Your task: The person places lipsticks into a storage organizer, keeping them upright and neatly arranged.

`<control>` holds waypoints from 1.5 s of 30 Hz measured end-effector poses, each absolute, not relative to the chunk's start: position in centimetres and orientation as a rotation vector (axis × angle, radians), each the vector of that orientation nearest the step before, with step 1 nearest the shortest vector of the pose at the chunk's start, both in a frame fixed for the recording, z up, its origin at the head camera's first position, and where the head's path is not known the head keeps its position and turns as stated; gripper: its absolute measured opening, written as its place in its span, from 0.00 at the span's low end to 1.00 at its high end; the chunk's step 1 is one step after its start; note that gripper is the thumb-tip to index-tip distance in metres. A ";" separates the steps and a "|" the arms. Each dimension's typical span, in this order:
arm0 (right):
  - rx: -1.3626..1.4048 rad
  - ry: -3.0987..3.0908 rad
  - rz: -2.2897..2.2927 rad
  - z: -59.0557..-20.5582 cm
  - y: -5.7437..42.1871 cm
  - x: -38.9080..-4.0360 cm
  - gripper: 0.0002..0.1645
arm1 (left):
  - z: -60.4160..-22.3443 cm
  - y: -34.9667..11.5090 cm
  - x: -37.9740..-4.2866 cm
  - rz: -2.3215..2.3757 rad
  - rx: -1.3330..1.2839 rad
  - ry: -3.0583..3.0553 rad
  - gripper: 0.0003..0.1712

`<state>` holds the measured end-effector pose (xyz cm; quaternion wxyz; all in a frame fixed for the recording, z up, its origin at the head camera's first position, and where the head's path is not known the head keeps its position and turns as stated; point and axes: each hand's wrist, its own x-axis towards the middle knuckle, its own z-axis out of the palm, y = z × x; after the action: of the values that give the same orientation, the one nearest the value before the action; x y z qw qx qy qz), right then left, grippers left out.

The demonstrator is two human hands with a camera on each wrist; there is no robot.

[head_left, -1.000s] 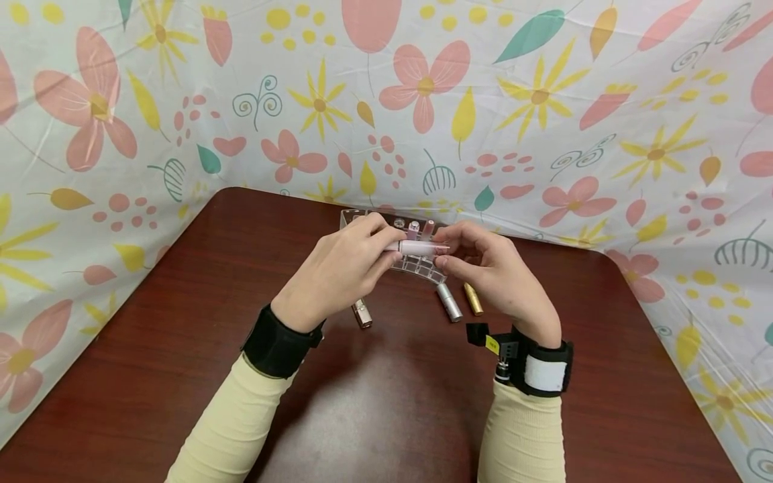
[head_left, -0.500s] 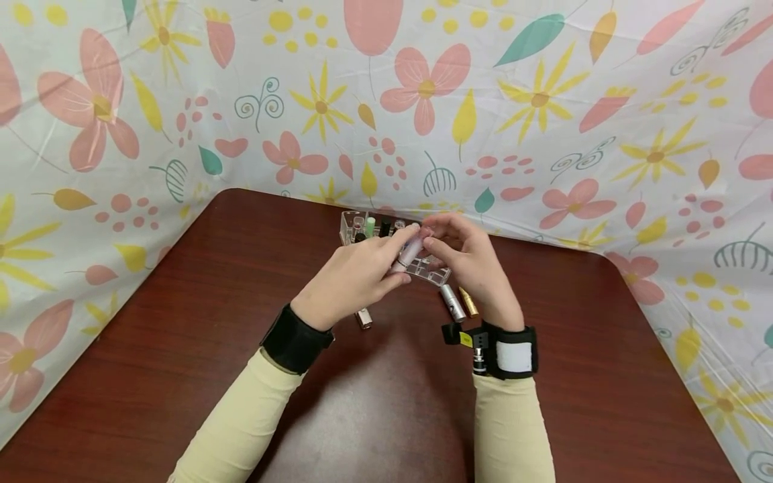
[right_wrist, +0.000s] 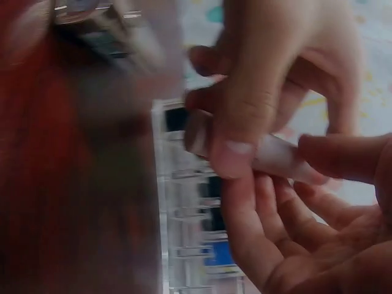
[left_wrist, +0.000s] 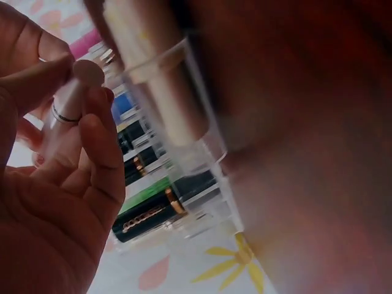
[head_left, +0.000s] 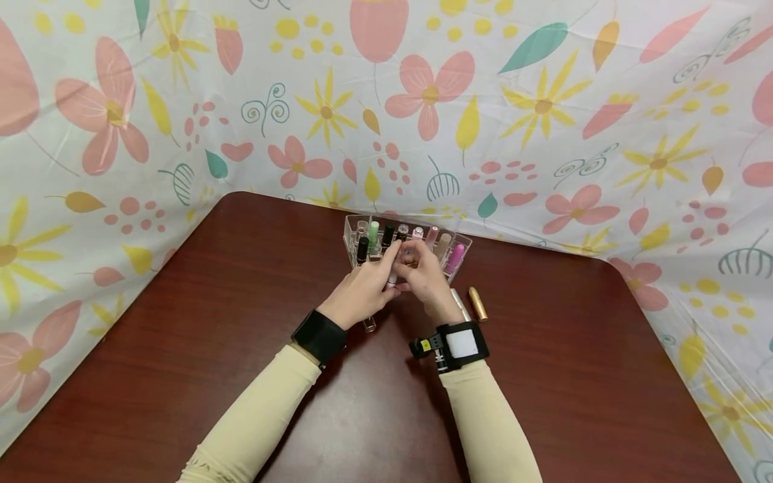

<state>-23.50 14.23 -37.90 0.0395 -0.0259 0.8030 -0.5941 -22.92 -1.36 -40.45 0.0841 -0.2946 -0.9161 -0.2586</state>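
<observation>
Over the front of a clear organizer (head_left: 461,272), my left hand (head_left: 356,295) pinches a pale pink tube (left_wrist: 66,104), seemingly a lip gloss, between thumb and fingers. A thin silver ring circles its middle. My right hand (head_left: 431,282) meets it at the other end; in the right wrist view, its thumb and fingers close about the pinkish tip of the tube (right_wrist: 278,158). Fingers cover most of the tube in the head view. Several lipsticks stand in the organizer's back rows, among them a black one (head_left: 362,249), a green one (head_left: 373,233) and a bright pink one (head_left: 455,257).
A gold bullet-shaped lipstick (head_left: 478,304) lies on the brown table (head_left: 580,376), right of the organizer. Beside it a silver tube (head_left: 460,304) is partly behind my right hand. Another tube's end (head_left: 370,325) shows below my left wrist. A floral cloth (head_left: 386,121) hangs behind.
The tube has swung from lying level between the hands to tilted and mostly covered. Both hands have drawn closer together, the right one moving left, uncovering the organizer's right side.
</observation>
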 end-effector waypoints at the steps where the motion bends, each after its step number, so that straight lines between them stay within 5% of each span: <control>1: -0.078 2.499 -1.799 -38.3 14.1 -23.6 0.25 | -40.6 -1.3 -23.0 -0.771 -0.872 -2.739 0.51; 7: -0.037 2.590 -1.885 -39.1 14.5 -24.5 0.24 | -40.6 -1.2 -23.0 -0.802 -0.867 -2.761 0.48; 15: 0.012 2.892 -1.936 -39.0 16.9 -25.4 0.19 | -40.8 -1.3 -22.8 -0.602 -0.857 -2.846 0.30; 45: -0.007 3.167 -1.594 -41.3 17.2 -26.9 0.16 | -41.2 -1.6 -22.8 -0.485 -0.903 -3.000 0.26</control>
<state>-26.88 17.25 -41.34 -0.2009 -0.0018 0.8750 -0.4405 -22.80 -1.62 -41.23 -0.0145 -0.2847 -0.9462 -0.1531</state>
